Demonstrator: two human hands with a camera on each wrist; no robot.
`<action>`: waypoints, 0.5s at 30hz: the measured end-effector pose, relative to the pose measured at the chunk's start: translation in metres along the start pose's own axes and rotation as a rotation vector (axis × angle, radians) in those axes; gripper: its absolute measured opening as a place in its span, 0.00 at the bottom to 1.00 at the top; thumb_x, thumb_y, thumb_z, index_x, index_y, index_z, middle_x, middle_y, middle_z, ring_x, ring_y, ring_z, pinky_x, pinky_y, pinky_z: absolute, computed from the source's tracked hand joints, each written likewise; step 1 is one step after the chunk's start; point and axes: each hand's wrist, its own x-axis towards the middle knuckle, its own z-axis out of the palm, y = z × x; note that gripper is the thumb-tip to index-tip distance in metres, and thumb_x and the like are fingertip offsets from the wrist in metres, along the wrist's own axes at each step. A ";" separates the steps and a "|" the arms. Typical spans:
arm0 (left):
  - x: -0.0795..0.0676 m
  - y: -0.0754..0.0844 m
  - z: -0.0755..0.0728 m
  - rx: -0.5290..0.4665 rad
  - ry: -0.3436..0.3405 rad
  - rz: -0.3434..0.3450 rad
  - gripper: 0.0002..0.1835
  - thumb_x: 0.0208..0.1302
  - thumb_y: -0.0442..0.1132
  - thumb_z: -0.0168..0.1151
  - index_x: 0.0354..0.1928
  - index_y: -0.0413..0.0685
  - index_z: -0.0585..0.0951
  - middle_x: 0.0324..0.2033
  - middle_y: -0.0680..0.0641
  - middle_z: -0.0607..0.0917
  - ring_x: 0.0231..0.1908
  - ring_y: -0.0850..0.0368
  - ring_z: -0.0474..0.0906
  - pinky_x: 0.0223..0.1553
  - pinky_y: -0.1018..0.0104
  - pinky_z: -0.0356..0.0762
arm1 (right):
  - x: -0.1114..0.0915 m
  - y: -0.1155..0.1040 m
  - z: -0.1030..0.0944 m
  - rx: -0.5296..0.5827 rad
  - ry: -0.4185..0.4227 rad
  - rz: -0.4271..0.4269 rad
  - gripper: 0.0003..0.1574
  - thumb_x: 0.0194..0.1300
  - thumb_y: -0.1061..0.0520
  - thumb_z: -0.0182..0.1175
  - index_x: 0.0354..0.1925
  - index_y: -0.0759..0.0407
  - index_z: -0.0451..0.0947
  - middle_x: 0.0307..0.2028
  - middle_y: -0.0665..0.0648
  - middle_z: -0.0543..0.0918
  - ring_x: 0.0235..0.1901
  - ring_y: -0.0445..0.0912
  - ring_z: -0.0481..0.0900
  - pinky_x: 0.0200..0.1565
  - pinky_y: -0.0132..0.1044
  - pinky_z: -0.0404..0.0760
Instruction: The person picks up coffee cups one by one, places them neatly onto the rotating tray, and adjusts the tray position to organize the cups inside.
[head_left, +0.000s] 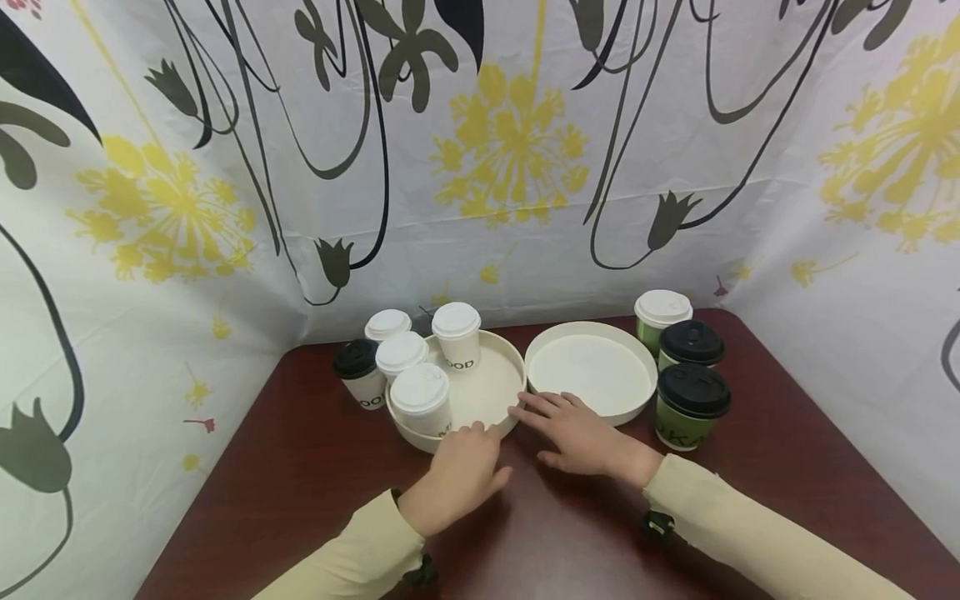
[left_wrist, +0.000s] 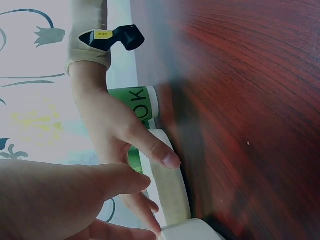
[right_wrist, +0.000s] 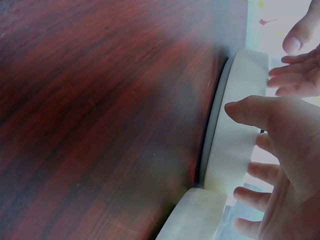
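Two round cream trays stand side by side on the table. My left hand (head_left: 459, 479) is at the near rim of the left tray (head_left: 495, 379), fingers reaching over it, thumb pointing off to the right. The fingers of my right hand (head_left: 581, 435) stretch out to the right side of that same tray, in front of the right tray (head_left: 588, 375). White-lidded paper cups, one toward the back (head_left: 456, 332) and one at the front left (head_left: 420, 398), stand in the left tray. Another white-lidded cup (head_left: 402, 353) overlaps its left edge. The right tray holds nothing.
Left of the trays are a black-lidded white cup (head_left: 360, 371) and a white-lidded cup (head_left: 387, 323). On the right stand green cups, one with a white lid (head_left: 663, 310) and two with black lids, the nearer cup (head_left: 690, 408) close to the tray. Patterned cloth (head_left: 420, 250) surrounds the dark red table (head_left: 262, 500).
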 end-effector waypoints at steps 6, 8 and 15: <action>-0.001 -0.005 -0.002 0.021 0.001 -0.016 0.22 0.56 0.58 0.68 0.36 0.45 0.80 0.24 0.48 0.81 0.26 0.53 0.81 0.24 0.62 0.77 | 0.000 0.002 -0.002 -0.014 -0.006 0.004 0.47 0.58 0.47 0.69 0.72 0.50 0.64 0.72 0.60 0.68 0.68 0.59 0.69 0.63 0.59 0.71; -0.001 -0.006 -0.003 0.026 -0.009 -0.015 0.22 0.57 0.58 0.68 0.35 0.45 0.80 0.24 0.48 0.81 0.25 0.53 0.81 0.23 0.63 0.77 | 0.001 0.002 -0.002 -0.009 -0.007 0.005 0.47 0.58 0.48 0.69 0.72 0.50 0.64 0.72 0.60 0.68 0.68 0.59 0.69 0.64 0.59 0.70; -0.001 -0.010 -0.005 -0.025 -0.059 -0.043 0.23 0.57 0.59 0.67 0.37 0.45 0.80 0.26 0.47 0.80 0.27 0.52 0.81 0.23 0.62 0.77 | 0.001 0.001 0.000 0.019 -0.022 0.017 0.47 0.58 0.49 0.69 0.73 0.49 0.63 0.72 0.60 0.68 0.69 0.59 0.68 0.65 0.58 0.70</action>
